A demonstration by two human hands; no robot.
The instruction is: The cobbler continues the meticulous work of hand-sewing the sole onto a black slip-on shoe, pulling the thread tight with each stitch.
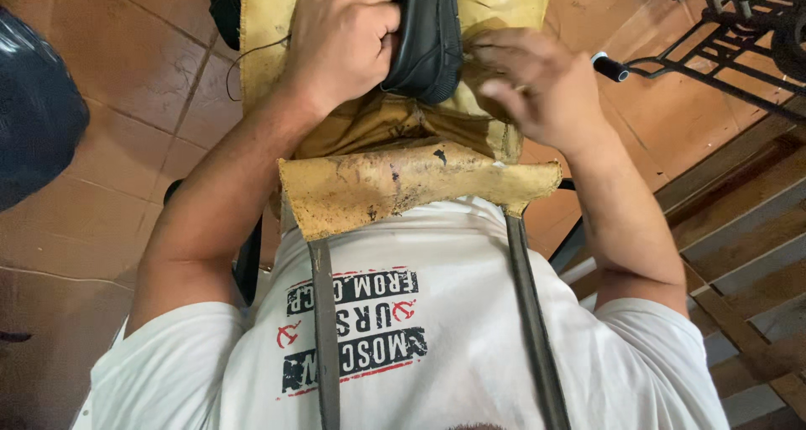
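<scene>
Shoe (424, 35) in left hand (340, 44): black, dull sheen on the sole edge. Apron (403, 182): mustard-yellow leather w/ dark brown & black stains; straps (323, 329) grey-brown. T-shirt (470, 338): white w/ black print blocks, red marks & a red underline. Floor tiles (109, 60): terracotta red-brown, darker grout lines. Metal frame (722, 35) at upper right: black. Bag (34, 111) at left: glossy dark blue-black.

Black iron frame (722, 35) and dark bag (34, 102) — both on terracotta tiles (126, 52).
</scene>
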